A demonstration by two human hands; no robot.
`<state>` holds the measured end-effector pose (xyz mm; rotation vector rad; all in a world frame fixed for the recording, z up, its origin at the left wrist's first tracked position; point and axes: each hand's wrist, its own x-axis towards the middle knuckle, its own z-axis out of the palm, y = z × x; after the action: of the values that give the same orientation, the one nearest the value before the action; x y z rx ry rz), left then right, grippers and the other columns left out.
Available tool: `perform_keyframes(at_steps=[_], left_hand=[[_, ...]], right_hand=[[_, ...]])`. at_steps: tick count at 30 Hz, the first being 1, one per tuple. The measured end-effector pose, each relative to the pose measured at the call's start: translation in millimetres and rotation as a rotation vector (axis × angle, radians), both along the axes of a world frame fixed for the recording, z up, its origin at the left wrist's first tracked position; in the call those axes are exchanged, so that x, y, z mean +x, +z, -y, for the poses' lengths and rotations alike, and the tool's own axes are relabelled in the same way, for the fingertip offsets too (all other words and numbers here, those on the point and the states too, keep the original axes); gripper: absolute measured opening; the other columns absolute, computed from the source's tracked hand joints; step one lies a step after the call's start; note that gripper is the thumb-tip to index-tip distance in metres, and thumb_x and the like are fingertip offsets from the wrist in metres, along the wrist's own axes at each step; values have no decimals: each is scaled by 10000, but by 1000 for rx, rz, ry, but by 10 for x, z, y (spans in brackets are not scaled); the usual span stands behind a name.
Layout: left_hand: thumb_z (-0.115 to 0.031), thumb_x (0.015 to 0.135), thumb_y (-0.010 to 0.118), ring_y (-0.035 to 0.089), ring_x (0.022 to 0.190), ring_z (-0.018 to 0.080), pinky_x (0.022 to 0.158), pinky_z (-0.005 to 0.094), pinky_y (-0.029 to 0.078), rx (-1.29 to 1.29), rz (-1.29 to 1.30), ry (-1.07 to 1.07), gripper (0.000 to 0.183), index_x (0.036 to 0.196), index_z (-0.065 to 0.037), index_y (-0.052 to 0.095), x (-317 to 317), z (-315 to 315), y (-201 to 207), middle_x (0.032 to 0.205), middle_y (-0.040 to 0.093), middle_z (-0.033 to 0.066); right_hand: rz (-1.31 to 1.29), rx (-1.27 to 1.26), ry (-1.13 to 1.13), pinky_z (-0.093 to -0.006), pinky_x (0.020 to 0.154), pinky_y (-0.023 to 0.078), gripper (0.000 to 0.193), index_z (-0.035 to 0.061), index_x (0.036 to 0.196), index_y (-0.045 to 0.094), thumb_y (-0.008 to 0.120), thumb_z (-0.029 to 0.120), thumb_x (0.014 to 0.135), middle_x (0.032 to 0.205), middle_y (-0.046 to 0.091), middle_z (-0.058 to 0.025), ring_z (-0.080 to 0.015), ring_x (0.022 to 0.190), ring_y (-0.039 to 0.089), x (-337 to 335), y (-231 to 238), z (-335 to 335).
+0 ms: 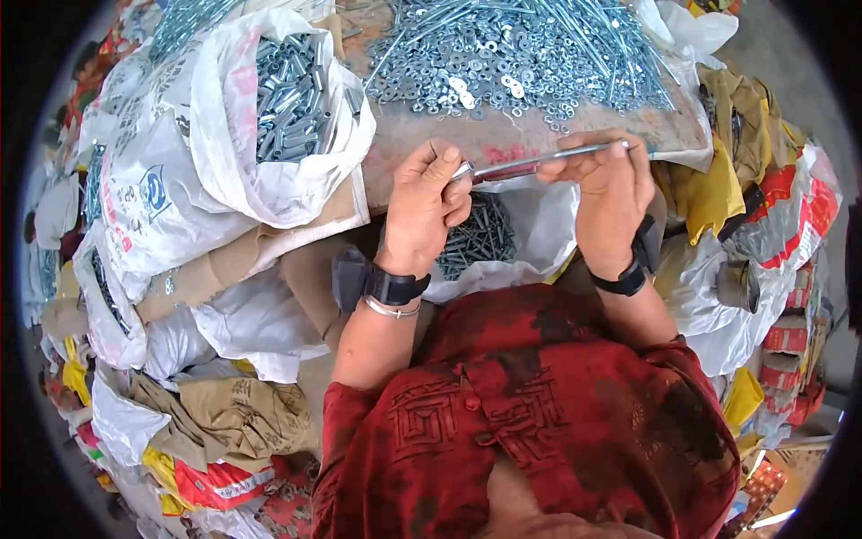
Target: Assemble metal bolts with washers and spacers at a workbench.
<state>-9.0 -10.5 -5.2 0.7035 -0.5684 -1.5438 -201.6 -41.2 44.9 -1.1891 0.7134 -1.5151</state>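
Left hand (419, 202): fingers curled in, thumb pressed on top, gripping a short metal sleeve (462, 170) whose open end shows past the thumb. Right hand (612, 202): fingers loosely bent, pinching a long thin metal rod (514, 165) that runs out past the fingers on the far side. The rod lies nearly level between both hands, just in front of the worktop's (415, 135) near edge; its left end meets the sleeve. Cannot tell whether it sits inside or only touches.

Below the hands: a white bag (548, 241) with dark bolts (480, 235) in it. Beyond, on the worktop: a spread of washers and nuts (467, 76), with a heap of rods (597, 45) behind and to the right. At left, a white sack (157, 202), mouth rolled open, filled with more sleeves (292, 117). Dark band on each wrist; a pale bangle (391, 311) on the left. Red patterned shirt (539, 395). Yellow bag (718, 193) at right.
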Motion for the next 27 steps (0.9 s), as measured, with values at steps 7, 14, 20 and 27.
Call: perform_keyframes(at_steps=[7, 14, 20, 27], left_hand=[[-214, 988, 579, 395, 526, 70, 430, 222, 299, -15, 13, -102, 134, 939, -93, 550, -86, -24, -25, 654, 440, -20], [-217, 987, 576, 425, 529, 97, 464, 255, 352, -67, -201, 191, 177, 1024, -48, 615, 87, 9, 8, 699, 549, 28], [-270, 970, 606, 392, 368, 122, 346, 243, 286, 71, -149, -196, 210, 946, -63, 582, 45, -16, 23, 594, 532, 51], [-275, 987, 553, 461, 429, 124, 366, 234, 332, 32, 101, 17, 194, 934, -90, 537, 56, 7, 38, 653, 561, 90]], right_hand=[[-136, -59, 83, -382, 665, 603, 193, -34, 1095, 466, 377, 128, 1039, 927, 667, -215, -260, 725, 699, 47, -20, -27], [-374, 200, 317, -291, 595, 549, 221, -27, 944, 579, 474, 158, 1006, 757, 654, -99, -188, 660, 671, -41, -76, 108], [-531, 207, 673, -196, 455, 383, 278, 50, 762, 620, 631, 247, 958, 619, 547, 35, -30, 522, 511, 286, -181, 195], [-1077, -522, -11, -363, 551, 487, 138, 74, 843, 654, 671, 206, 879, 789, 630, -83, -257, 644, 632, 38, -397, 1067]])
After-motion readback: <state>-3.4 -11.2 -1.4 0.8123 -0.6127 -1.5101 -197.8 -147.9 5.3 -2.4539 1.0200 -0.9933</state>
